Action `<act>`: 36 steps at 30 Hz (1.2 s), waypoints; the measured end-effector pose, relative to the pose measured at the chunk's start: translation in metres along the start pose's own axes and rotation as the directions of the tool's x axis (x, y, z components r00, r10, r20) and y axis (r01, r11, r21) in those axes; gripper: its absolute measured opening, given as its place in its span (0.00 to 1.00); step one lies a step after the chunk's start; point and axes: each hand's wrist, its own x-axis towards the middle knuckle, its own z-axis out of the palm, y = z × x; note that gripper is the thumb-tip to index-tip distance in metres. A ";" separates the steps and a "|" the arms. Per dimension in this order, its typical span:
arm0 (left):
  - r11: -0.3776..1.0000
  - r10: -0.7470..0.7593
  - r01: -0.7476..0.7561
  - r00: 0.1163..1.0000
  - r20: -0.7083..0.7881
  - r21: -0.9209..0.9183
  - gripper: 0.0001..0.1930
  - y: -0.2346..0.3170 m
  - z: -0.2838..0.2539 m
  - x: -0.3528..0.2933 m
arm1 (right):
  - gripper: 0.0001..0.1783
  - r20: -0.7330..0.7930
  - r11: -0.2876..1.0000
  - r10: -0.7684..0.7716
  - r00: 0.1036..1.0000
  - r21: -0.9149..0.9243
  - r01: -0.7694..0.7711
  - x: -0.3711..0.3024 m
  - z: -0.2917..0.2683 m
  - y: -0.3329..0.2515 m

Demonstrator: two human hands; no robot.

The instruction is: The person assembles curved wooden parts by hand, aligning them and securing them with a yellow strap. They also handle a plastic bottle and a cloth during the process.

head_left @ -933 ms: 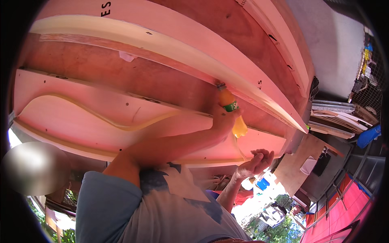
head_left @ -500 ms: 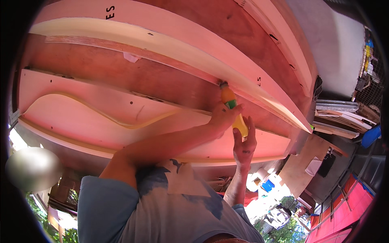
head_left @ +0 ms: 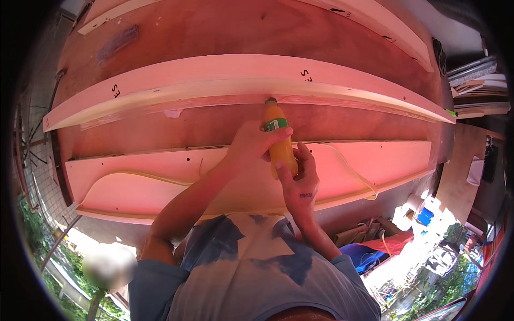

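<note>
Both my hands hold a plastic bottle (head_left: 280,147) of yellow-orange contents with a green label band. My left hand (head_left: 250,140) wraps its middle, the thumb lying across just under the label. Lower down, my right hand (head_left: 303,177) grips the base with thumb and fingers. The bottle's dark narrow tip points away from me and meets the seam between a long pale board (head_left: 214,72) standing on edge and the reddish wooden panel (head_left: 214,124). Whether anything flows from the tip is too small to tell.
A wide pale board (head_left: 134,166) lies nearer me, with a thin yellow strip (head_left: 128,175) curving over it. Another edge board (head_left: 380,29) runs along the far right. Stacked planks (head_left: 478,88) stand at right, beside a plywood sheet (head_left: 460,166).
My view has turned, so the boards now run more level across the picture. The bottle remains in both hands, tip still at the seam, and appears more upright in view.
</note>
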 end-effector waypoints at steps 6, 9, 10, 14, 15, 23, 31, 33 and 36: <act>0.980 0.020 0.000 0.995 -0.100 0.197 0.28 0.006 -0.010 -0.014 | 0.41 0.094 0.992 0.013 0.995 0.124 -0.025 -0.004 0.015 0.002; 0.969 0.021 0.013 0.991 -0.132 0.248 0.28 0.009 -0.017 -0.021 | 0.45 0.162 0.979 0.064 0.985 0.182 -0.093 -0.001 0.021 0.000; 0.958 0.022 0.021 0.989 -0.148 0.285 0.28 0.009 -0.019 -0.023 | 0.46 0.186 0.974 0.090 0.978 0.188 -0.126 -0.002 0.023 -0.001; 0.908 0.206 -0.126 0.965 -0.165 0.400 0.26 0.009 -0.024 -0.039 | 0.49 0.274 0.975 0.053 0.960 0.194 -0.109 -0.009 0.031 0.000; 0.879 0.260 -0.157 0.950 -0.175 0.450 0.26 0.008 -0.025 -0.045 | 0.49 0.326 0.976 0.055 0.944 0.183 -0.120 -0.014 0.030 0.001; 0.606 0.622 -0.291 0.753 -0.213 0.741 0.33 -0.003 -0.026 -0.132 | 0.38 0.298 0.828 -0.560 0.773 0.205 0.521 0.005 -0.007 -0.027; 0.190 0.877 -0.355 0.481 0.005 0.915 0.33 0.006 -0.043 -0.142 | 0.44 0.395 0.435 -0.830 0.393 0.018 0.900 0.036 -0.041 -0.111; 0.228 0.877 -0.338 0.479 -0.042 0.913 0.33 0.003 -0.045 -0.143 | 0.44 0.413 0.413 -0.838 0.357 0.053 0.909 0.028 -0.034 -0.114; 0.500 0.815 -0.408 0.520 -0.256 0.764 0.33 -0.007 -0.057 -0.139 | 0.41 0.375 0.410 -0.859 0.348 0.098 0.907 0.014 -0.035 -0.090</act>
